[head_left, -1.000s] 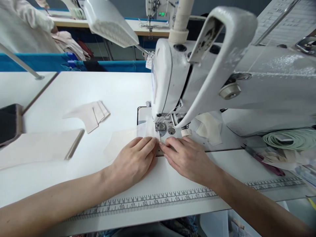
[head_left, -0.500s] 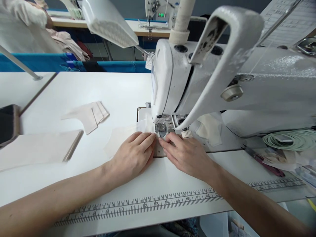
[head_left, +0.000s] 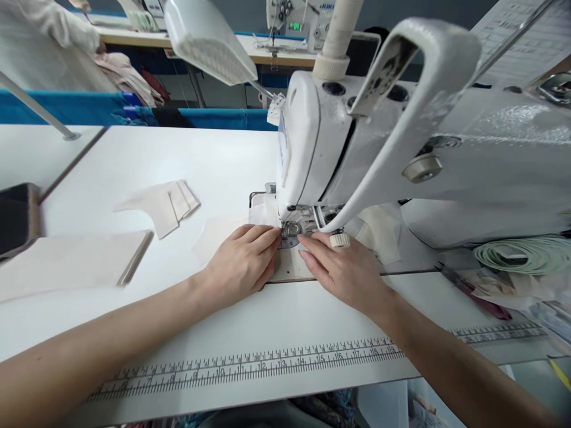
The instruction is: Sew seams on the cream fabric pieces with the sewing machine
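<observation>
Head view: both flat, open palms, left hand and right hand, have slid the fabric piece closer under the sewing machine, whose head hides the needle, cut pieces lying well apart at the left.

fabric stack left of sewing machine

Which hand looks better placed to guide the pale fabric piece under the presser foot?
Likely the left hand: it lies flat on the pale fabric piece, fingertips beside the metal presser foot. The right hand rests mostly on the bare plate.
</observation>
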### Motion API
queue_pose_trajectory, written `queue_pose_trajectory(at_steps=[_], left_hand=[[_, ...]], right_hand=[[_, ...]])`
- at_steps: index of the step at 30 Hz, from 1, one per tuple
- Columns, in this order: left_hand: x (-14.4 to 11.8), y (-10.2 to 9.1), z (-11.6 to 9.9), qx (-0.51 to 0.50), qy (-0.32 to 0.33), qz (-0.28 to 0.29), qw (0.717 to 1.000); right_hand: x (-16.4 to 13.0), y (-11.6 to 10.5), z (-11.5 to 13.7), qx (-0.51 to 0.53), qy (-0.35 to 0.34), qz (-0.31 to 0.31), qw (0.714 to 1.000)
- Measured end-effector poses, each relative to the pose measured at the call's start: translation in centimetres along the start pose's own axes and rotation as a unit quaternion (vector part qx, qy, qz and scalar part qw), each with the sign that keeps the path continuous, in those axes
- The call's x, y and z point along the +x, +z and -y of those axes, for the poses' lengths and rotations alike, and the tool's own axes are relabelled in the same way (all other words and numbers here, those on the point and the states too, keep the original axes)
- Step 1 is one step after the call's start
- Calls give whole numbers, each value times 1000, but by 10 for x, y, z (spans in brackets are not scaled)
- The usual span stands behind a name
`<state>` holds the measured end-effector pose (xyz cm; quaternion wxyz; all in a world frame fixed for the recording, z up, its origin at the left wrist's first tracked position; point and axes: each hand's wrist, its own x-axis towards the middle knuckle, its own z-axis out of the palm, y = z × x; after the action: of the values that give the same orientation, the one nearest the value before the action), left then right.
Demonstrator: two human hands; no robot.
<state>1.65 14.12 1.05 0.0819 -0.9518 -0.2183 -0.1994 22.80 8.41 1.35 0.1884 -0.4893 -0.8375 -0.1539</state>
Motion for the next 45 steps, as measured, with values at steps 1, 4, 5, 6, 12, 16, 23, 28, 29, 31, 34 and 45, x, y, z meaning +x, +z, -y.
queue_pose_trajectory(at_steps=[1,4,5,6,12,16,23,28,29,31,34,45], left_hand=[[1,0,1,3,1,1,1000],[2,0,5,3,0,19,1000],[2,1,6,0,-3,26,1000],[3,1,6,-2,-7,33,999],[1,4,2,17,-25,44,999],[0,4,1,24,-25,49,998],[3,3,7,-11,-60,71,996],[6,5,9,-20,-110,86,990],[6,3,11,-24,-114,80,990],[2,-7,19,-30,-128,72,989],[-15,-37,41,-36,-191,104,975],[-86,-70,93,18,-390,128,912]], right_hand=[[0,1,-2,12,16,-7,1000],[2,6,-11,60,76,-14,995],[4,9,-14,74,93,-18,993],[5,12,-18,82,101,-30,991],[8,20,-26,48,69,-106,991],[7,15,-23,30,66,-99,992],[0,5,-22,59,34,-50,996],[-4,2,-23,61,-23,-48,997],[-4,2,-24,65,-29,-45,996],[-5,2,-24,70,-39,-35,996],[-7,2,-25,73,-45,-30,996],[-7,-1,-20,97,-56,-13,994]])
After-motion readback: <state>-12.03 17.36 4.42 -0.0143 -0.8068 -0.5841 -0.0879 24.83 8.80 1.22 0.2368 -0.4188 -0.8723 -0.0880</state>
